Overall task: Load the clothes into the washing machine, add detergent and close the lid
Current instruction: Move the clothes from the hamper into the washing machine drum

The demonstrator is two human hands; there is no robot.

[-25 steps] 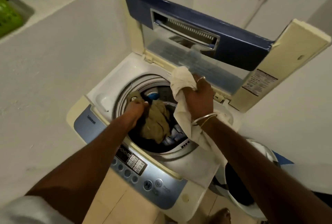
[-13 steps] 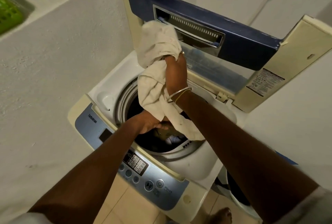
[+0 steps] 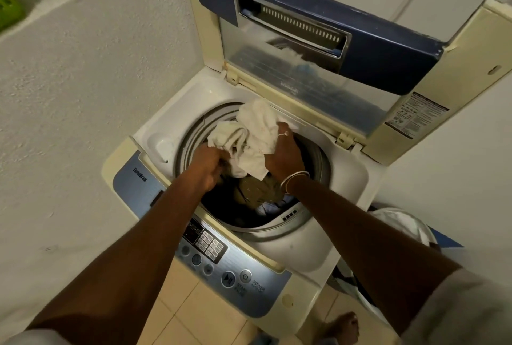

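Head view | left hand [image 3: 208, 163] and right hand [image 3: 285, 155] both clenched on crumpled cream cotton cloth [image 3: 253, 137] | cloth at 12 o'clock of steel drum [image 3: 191, 137], bunched for stuffing | blue-framed lid [image 3: 388, 65] upright, clearing access

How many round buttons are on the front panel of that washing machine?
5: power and start/pause side by side nearest the camera, then three smaller ones in a row toward the left. The left forearm may hide more.

"TurboDrum" stands on the blue control panel [image 3: 138, 181] of the white top-loading washing machine [image 3: 177, 106], lower centre; "POWER" and "START" label its round buttons [image 3: 245, 276].
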